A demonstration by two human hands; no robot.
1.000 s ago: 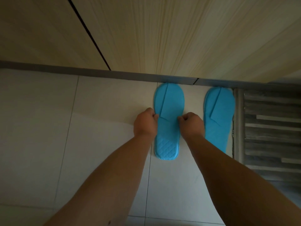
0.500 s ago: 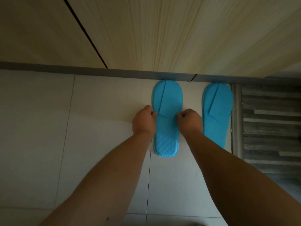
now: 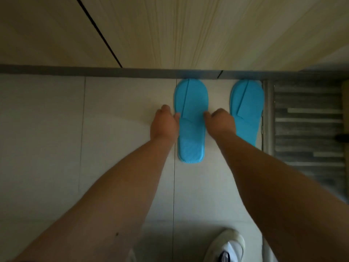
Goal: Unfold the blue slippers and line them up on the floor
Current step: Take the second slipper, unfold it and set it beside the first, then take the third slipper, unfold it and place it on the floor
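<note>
Two flat blue slippers lie side by side on the pale tiled floor, toes against the grey baseboard. The left slipper lies between my hands. My left hand is curled at its left edge with the thumb on the rim. At its right edge my right hand is curled the same way. The right slipper lies flat just right of my right hand, with its heel partly hidden by my forearm. Both uppers look pressed flat with a diagonal crease.
A wood-panelled wall rises behind the baseboard. A grey striped mat borders the right slipper on the right. My white shoe stands on the tiles at the bottom.
The left slipper has slid a little toward the baseboard with both hands at its sides. The view has pulled back, bringing my white shoe into sight.
</note>
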